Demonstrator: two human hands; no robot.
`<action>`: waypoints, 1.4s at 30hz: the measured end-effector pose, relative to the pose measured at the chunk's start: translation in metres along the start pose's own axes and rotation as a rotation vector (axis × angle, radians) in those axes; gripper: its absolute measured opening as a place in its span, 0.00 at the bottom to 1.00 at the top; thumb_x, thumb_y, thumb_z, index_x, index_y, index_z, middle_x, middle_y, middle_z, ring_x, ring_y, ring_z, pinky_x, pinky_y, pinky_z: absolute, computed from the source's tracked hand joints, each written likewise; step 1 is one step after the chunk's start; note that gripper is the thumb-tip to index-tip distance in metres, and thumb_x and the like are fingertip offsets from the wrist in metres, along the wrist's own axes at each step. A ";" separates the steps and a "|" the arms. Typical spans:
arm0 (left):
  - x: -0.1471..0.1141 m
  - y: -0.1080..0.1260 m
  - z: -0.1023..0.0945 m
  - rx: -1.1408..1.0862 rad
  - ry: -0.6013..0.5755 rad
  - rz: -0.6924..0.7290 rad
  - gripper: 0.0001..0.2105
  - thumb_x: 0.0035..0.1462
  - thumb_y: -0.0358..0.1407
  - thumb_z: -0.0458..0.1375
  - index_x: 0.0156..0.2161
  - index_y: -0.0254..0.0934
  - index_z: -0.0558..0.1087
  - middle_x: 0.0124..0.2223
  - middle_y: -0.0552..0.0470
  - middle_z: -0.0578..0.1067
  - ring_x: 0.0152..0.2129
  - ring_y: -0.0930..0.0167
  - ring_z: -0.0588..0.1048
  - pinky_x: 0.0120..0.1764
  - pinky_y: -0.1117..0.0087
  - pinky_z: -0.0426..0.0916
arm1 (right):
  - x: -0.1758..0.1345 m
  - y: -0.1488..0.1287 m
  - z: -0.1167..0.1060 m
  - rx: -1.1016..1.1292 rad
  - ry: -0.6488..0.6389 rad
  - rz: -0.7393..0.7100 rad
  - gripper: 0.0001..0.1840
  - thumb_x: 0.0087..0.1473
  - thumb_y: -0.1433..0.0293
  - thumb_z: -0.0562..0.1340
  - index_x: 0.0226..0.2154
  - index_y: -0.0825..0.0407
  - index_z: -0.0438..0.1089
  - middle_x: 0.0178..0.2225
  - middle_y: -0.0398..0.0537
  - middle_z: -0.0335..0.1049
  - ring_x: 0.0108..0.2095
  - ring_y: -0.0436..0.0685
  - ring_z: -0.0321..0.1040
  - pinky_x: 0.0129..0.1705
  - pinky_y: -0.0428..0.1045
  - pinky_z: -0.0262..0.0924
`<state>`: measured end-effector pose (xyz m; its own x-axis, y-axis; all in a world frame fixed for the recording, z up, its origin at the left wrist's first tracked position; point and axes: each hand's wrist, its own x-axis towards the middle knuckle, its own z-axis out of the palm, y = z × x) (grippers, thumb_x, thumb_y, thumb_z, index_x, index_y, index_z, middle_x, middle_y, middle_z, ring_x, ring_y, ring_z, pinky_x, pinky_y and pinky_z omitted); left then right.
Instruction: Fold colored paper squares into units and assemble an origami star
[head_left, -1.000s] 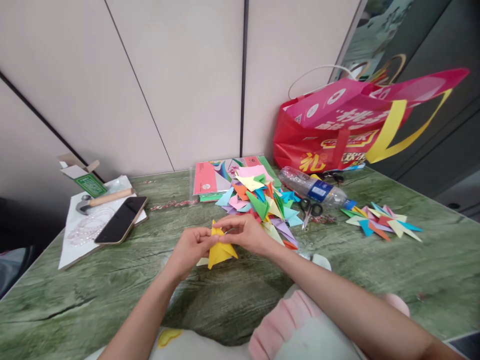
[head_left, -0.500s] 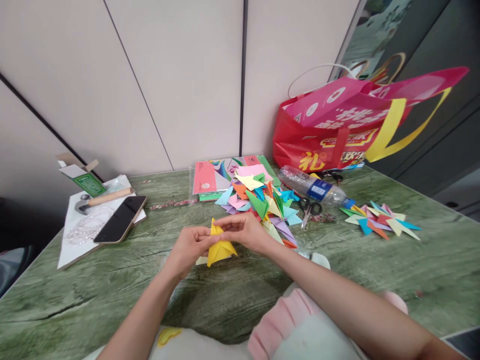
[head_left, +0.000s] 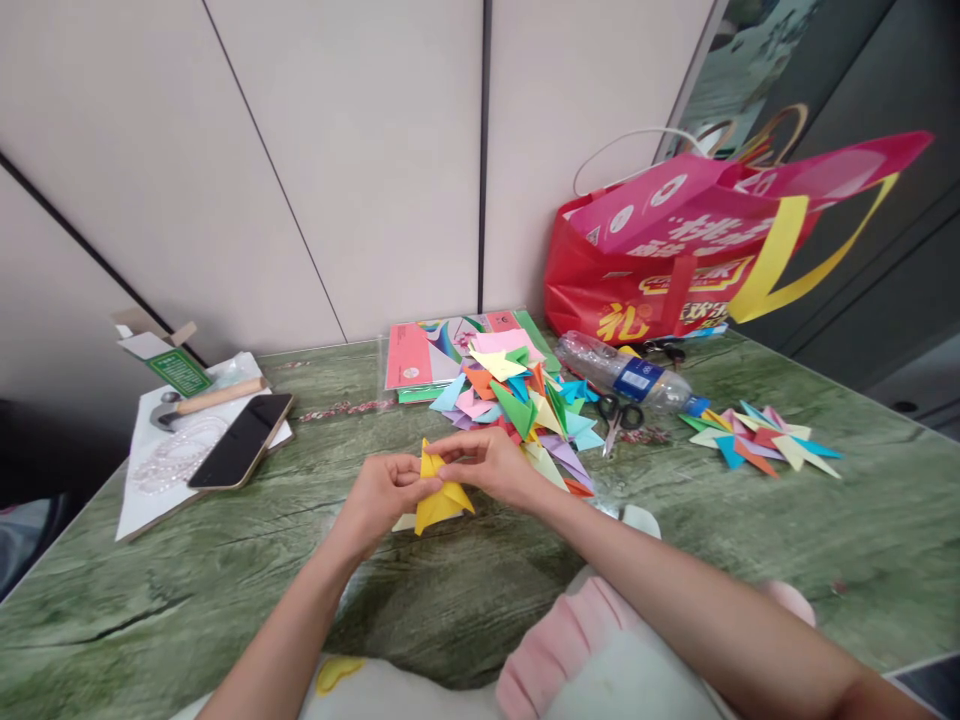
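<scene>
A yellow folded paper [head_left: 442, 506], with a pointed top and a wider lower part, is held up over the table near its front middle. My left hand [head_left: 385, 492] pinches it from the left, thumb across its front. From the right, my right hand [head_left: 491, 465] grips its upper part between thumb and fingers. Part of the paper is hidden behind the fingers. Below it, a pale paper piece [head_left: 405, 522] shows on the table. Just beyond my right hand lies a heap of folded coloured papers [head_left: 517, 400].
Scissors [head_left: 616, 420] and a plastic bottle [head_left: 637, 378] lie right of the heap, near a smaller folded-paper pile [head_left: 765, 438]. A red bag [head_left: 660, 260] stands behind. At left are a phone [head_left: 241, 440], a hammer [head_left: 210, 400] and a small box [head_left: 169, 360] on the green table [head_left: 247, 590].
Both hands keep their hold on the yellow folded paper. My left thumb has shifted slightly to the right across it; the view has moved very little.
</scene>
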<state>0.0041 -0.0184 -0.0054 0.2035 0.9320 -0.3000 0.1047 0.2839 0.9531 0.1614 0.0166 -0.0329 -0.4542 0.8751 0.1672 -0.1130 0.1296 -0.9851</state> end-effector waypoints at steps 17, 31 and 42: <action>0.001 -0.002 0.000 0.235 -0.014 0.099 0.13 0.38 0.41 0.62 0.23 0.31 0.69 0.17 0.57 0.67 0.14 0.77 0.63 0.20 0.77 0.55 | 0.000 -0.001 0.002 0.067 0.087 0.019 0.17 0.36 0.70 0.66 0.34 0.54 0.69 0.29 0.45 0.71 0.31 0.50 0.68 0.36 0.48 0.62; 0.000 -0.002 0.000 0.356 -0.092 0.136 0.12 0.42 0.41 0.59 0.21 0.33 0.66 0.15 0.61 0.59 0.13 0.80 0.54 0.18 0.78 0.47 | -0.002 -0.003 0.004 0.109 0.076 0.065 0.13 0.35 0.64 0.67 0.25 0.56 0.72 0.26 0.45 0.72 0.27 0.50 0.66 0.32 0.47 0.61; -0.002 0.000 0.002 0.358 -0.143 0.128 0.13 0.43 0.41 0.58 0.19 0.34 0.63 0.16 0.62 0.54 0.14 0.80 0.51 0.19 0.77 0.45 | -0.002 -0.007 0.003 0.106 -0.004 0.110 0.11 0.40 0.65 0.64 0.25 0.57 0.69 0.23 0.42 0.68 0.24 0.47 0.62 0.29 0.45 0.57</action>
<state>0.0060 -0.0204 -0.0053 0.3677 0.9068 -0.2063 0.3967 0.0477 0.9167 0.1600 0.0128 -0.0261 -0.4724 0.8794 0.0592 -0.1554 -0.0170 -0.9877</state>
